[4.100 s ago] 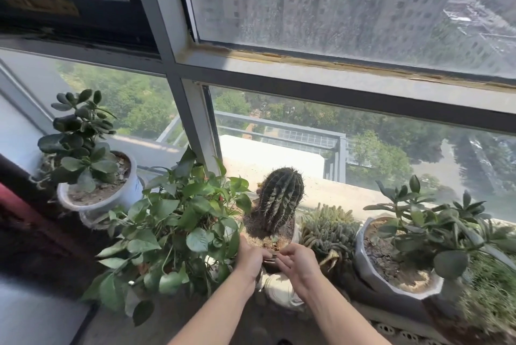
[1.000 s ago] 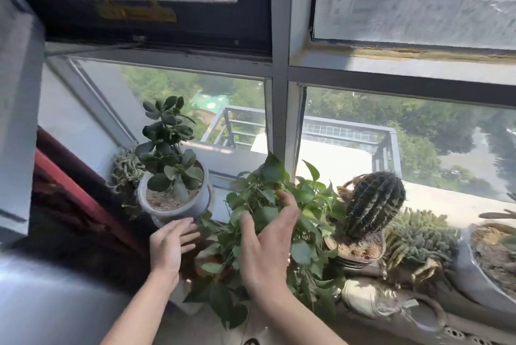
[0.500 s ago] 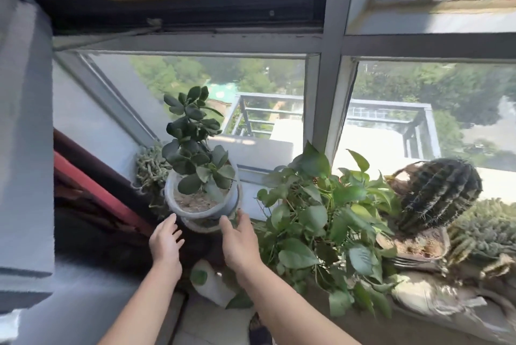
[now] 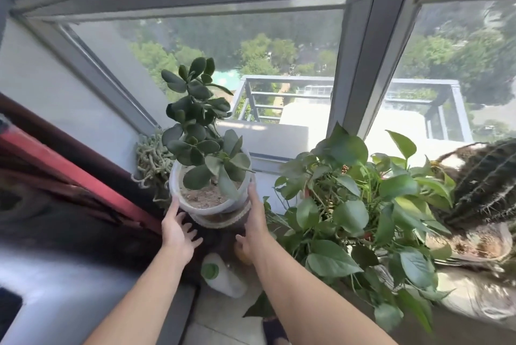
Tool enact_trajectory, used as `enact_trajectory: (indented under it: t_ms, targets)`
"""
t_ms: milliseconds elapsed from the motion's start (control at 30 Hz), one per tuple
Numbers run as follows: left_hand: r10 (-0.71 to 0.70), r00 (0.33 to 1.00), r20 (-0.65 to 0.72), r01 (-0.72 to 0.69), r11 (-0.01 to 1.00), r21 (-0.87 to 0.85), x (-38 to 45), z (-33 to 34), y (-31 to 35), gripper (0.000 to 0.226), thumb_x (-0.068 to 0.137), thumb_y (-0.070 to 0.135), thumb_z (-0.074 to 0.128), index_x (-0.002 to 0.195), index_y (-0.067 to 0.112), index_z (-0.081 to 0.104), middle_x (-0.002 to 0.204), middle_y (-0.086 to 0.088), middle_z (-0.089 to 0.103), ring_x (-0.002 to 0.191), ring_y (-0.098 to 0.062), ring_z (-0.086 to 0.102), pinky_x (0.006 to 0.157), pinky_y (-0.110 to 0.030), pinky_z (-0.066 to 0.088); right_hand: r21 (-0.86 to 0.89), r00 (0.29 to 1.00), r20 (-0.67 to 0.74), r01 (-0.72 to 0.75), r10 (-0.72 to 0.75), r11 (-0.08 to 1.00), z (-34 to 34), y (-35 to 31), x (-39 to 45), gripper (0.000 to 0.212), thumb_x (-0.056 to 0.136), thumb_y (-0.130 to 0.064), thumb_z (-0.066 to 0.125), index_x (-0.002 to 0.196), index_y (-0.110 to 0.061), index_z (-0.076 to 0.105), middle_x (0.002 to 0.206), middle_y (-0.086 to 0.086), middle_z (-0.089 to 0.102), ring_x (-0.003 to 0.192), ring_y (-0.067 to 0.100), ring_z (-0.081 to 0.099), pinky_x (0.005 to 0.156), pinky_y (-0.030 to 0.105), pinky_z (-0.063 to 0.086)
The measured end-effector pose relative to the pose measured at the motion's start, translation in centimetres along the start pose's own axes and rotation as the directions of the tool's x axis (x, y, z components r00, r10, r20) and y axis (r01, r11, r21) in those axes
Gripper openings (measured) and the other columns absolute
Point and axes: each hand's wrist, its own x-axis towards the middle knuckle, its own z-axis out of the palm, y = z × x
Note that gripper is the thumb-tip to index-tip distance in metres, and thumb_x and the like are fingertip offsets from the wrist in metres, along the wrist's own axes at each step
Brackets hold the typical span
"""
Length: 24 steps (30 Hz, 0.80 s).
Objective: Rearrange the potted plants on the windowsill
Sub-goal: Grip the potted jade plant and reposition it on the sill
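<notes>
A jade plant [image 4: 195,121] grows in a white pot [image 4: 195,208] that stands on a shallow saucer [image 4: 223,221] at the left end of the windowsill [image 4: 269,177]. My left hand [image 4: 178,230] touches the pot's lower left side with its fingers spread. My right hand [image 4: 252,226] lies flat against the pot's right side, thumb down by the saucer. The pot is clasped between both hands. A leafy pothos [image 4: 349,205] stands to the right, and beyond it a dark ribbed cactus [image 4: 485,177] in a low pot.
A pale trailing succulent [image 4: 152,157] sits in the corner right behind the white pot. A white bottle with a green cap [image 4: 220,277] lies below the pot. A red and dark fabric edge [image 4: 69,174] runs along the left. The window frame post [image 4: 360,71] rises behind the pothos.
Both hands left the cactus, passed over the pothos and moved left. They have closed in from just below the white pot onto its two sides. The view has swung left and down.
</notes>
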Motion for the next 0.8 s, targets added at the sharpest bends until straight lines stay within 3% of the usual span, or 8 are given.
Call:
enact_trajectory:
  t_ms: [100,167,267,367,467,633,800]
  targets:
    - [-0.03,0.998,0.062,0.032,0.999,-0.024,1.2,-0.2,0.0,0.097,0.076,0.073,0.057,0.153,0.017,0.038,0.162,-0.017,0.029,0.15,-0.039,0.025,0.118,-0.063,0.017,-0.026,1.0,0.011,-0.012,0.012,1.0,-0.2,0.0,1.5,0.122,0.056,-0.086,0.059,0.157,-0.027,0.029,0.164,0.003,0.033,0.151,0.025,0.028,0.124,0.051,0.018]
    - [-0.019,0.996,0.086,0.021,0.999,-0.028,1.9,-0.9,-0.2,0.092,0.077,0.075,0.054,0.148,0.017,0.044,0.158,-0.018,0.035,0.147,-0.039,0.032,0.118,-0.062,0.018,-0.015,1.0,0.019,0.005,-0.005,1.0,-0.3,0.7,2.2,0.125,0.05,-0.087,0.062,0.156,-0.025,0.034,0.161,0.004,0.04,0.148,0.025,0.033,0.123,0.05,0.02]
    - [-0.02,0.995,0.097,0.02,1.0,0.001,2.6,-1.8,-0.5,0.087,0.078,0.076,0.051,0.141,0.016,0.053,0.151,-0.017,0.047,0.134,-0.038,0.046,0.115,-0.059,0.023,0.014,0.998,0.034,0.056,-0.056,0.998,-0.5,1.8,2.9,0.137,0.035,-0.087,0.07,0.152,-0.021,0.043,0.154,0.007,0.05,0.144,0.027,0.041,0.123,0.049,0.025]
    - [-0.007,0.995,0.095,0.002,0.999,0.049,3.1,-1.7,-0.3,0.078,0.078,0.075,0.05,0.128,0.016,0.061,0.149,-0.015,0.052,0.115,-0.039,0.051,0.111,-0.055,0.029,0.043,0.991,0.066,0.115,-0.118,0.992,-0.3,1.8,3.3,0.148,0.023,-0.086,0.077,0.153,-0.027,0.039,0.151,0.007,0.053,0.143,0.028,0.043,0.123,0.051,0.026]
    - [0.007,0.995,0.096,-0.015,0.996,0.082,3.6,-1.2,0.1,0.078,0.079,0.075,0.048,0.13,0.016,0.061,0.147,-0.015,0.054,0.114,-0.04,0.05,0.111,-0.054,0.03,0.042,0.991,0.057,0.121,-0.123,0.992,-0.1,1.3,4.3,0.144,0.024,-0.087,0.075,0.151,-0.028,0.042,0.15,0.008,0.053,0.14,0.03,0.045,0.121,0.051,0.028]
    - [0.013,0.998,0.065,-0.021,0.992,0.126,3.9,-0.8,0.3,0.079,0.08,0.076,0.046,0.129,0.016,0.061,0.145,-0.015,0.055,0.131,-0.042,0.047,0.109,-0.055,0.029,0.031,0.991,0.014,0.132,-0.132,0.991,0.2,1.3,5.3,0.134,0.03,-0.075,0.081,0.149,-0.028,0.042,0.143,0.006,0.059,0.136,0.028,0.049,0.12,0.051,0.027]
    - [0.036,0.998,0.044,-0.042,0.99,0.132,4.4,-1.2,0.8,0.083,0.079,0.077,0.046,0.134,0.016,0.061,0.144,-0.013,0.056,0.123,-0.036,0.048,0.096,-0.051,0.033,0.088,0.994,0.033,0.101,-0.105,0.991,0.6,2.2,5.8,0.12,0.035,-0.063,0.087,0.144,-0.024,0.052,0.137,0.006,0.065,0.131,0.028,0.055,0.118,0.049,0.034]
